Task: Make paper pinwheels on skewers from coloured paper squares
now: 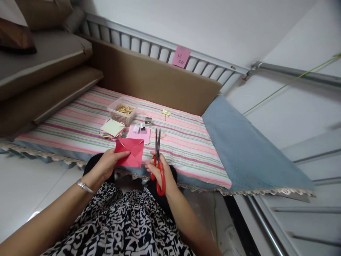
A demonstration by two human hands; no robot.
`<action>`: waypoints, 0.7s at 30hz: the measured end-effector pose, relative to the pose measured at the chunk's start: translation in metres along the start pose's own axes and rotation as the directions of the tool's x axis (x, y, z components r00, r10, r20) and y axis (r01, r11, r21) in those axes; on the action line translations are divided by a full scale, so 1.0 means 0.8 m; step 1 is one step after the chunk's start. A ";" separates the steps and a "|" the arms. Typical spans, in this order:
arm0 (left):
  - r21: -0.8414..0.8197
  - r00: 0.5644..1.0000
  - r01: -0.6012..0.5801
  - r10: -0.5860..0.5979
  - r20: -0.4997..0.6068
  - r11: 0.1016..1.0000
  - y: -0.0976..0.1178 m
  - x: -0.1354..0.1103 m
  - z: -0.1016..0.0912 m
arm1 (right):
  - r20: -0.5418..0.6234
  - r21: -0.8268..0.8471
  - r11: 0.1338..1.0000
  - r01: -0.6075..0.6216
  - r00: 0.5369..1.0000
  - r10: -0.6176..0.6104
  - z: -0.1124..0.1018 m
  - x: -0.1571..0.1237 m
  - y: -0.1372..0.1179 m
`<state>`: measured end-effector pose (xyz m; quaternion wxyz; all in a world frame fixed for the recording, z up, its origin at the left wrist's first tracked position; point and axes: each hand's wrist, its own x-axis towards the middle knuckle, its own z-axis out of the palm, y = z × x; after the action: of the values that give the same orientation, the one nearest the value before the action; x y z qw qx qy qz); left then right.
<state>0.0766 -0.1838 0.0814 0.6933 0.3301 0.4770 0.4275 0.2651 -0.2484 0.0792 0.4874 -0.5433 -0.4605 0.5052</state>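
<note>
A square of red paper (pixel 136 151) is pinched in my left hand (pixel 108 161), thumb on top. Diagonal lines run in from its corners, and at least some look like cuts. My right hand (pixel 166 174) is wrapped around the red handles of a pair of scissors (pixel 158 147), whose dark blades point away from me and stand slightly apart. The scissors are just right of the paper, not touching it. Beyond the paper lie a stack of coloured paper squares (pixel 112 128) and pink sheets (pixel 145 137) with small boxes (pixel 143 129) on them.
On the striped cloth (pixel 191 149) stands a clear plastic box (pixel 113 114) of thin wooden sticks. A small open box (pixel 148 121) and a yellow paper pinwheel (pixel 165 112) on a stick lie further back. A brown board (pixel 154 81) and a railing with a pink note (pixel 181 57) stand behind.
</note>
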 end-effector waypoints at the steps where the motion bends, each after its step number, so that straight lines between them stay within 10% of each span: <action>1: 0.027 1.000 -0.004 0.005 -0.014 1.000 0.003 0.002 -0.004 | 0.057 -0.046 0.999 -0.022 0.998 0.025 -0.008 -0.009 -0.001; 10: 0.091 1.000 -0.013 0.014 -0.009 0.996 0.018 0.004 -0.010 | 0.211 -0.303 0.888 -0.346 0.884 0.417 -0.018 -0.069 -0.018; 21: 0.075 0.999 0.015 -0.018 0.038 0.997 0.021 0.001 -0.016 | 0.248 -0.344 0.873 -0.345 0.863 0.439 -0.013 -0.067 -0.015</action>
<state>0.0597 -0.1751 0.0912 0.6930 0.3601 0.4820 0.3973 0.2719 -0.3007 0.0968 0.2079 -0.6025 -0.4800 0.6029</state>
